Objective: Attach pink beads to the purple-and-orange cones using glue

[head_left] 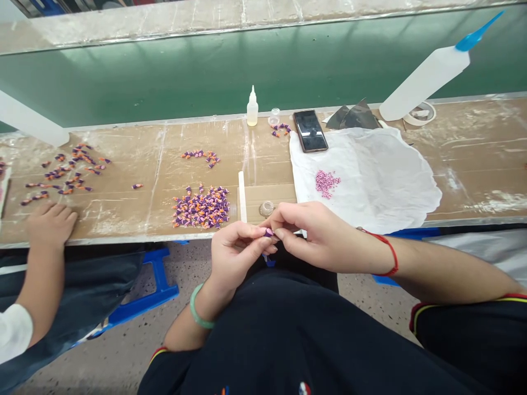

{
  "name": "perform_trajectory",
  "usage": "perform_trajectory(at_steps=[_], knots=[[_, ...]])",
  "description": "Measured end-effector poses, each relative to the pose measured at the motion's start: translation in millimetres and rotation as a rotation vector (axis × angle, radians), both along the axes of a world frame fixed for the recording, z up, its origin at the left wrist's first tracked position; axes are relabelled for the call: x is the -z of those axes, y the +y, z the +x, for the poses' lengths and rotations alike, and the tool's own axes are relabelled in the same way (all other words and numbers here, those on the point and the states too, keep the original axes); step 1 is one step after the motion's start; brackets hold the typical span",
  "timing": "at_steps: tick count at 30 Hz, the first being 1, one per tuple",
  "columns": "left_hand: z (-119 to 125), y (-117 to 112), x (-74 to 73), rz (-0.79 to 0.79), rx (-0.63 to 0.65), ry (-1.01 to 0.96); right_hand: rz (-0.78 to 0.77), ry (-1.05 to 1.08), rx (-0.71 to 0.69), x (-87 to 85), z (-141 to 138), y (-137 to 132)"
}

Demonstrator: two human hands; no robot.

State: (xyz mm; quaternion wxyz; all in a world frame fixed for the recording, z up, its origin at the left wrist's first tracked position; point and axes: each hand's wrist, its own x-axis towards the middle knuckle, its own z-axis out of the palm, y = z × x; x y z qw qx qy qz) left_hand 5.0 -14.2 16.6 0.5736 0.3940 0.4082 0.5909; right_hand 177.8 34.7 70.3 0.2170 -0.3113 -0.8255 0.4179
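My left hand (236, 252) and my right hand (313, 233) meet in front of the table edge, above my lap. Both pinch one small purple piece (269, 232) between thumb and fingertips. A green bangle circles my left wrist and a red string my right wrist. Just beyond my hands on the cardboard-covered table (123, 214) lies a heap of purple and orange pieces (201, 207), with a white stick (242, 196) and a small clear round lid (266, 208) beside it.
A white cloth (391, 175) holds pink beads (326, 182) and a phone (310, 130). A small glue bottle (252, 108) and a large squeeze bottle (428, 74) stand at the back. Another person's hand (51, 222) rests at left near scattered pieces (66, 175).
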Motion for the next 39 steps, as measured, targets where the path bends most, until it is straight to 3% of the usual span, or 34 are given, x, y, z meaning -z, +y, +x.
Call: perform_trajectory(at_steps=[5,17,21,24,31,35,39], knots=[[0.4,-0.4,0.6,-0.018,0.009,0.007,0.042,-0.041,0.021,0.2,0.3,-1.7],[0.3,0.8,2.1,-0.087,0.071,0.018,-0.033,-0.016,0.037,10.7,4.1,-1.4],[-12.9,13.4,5.4,-0.107,0.102,0.13,-0.085,0.058,0.171,12.7,19.7,6.6],[-40.0,34.2,11.5,-0.167,0.107,0.366,-0.159,0.086,0.295,23.5,37.1,13.7],[-108.1,101.7,25.5,-0.165,0.053,1.095,-0.275,0.064,0.408,60.5,59.8,27.3],[-113.8,152.7,36.1,-0.046,-0.101,1.358,-0.3,0.064,0.45,64.7,63.1,31.4],[-104.8,193.8,43.6,-0.089,-0.031,1.617,-0.305,0.065,0.474,65.4,66.8,31.4]])
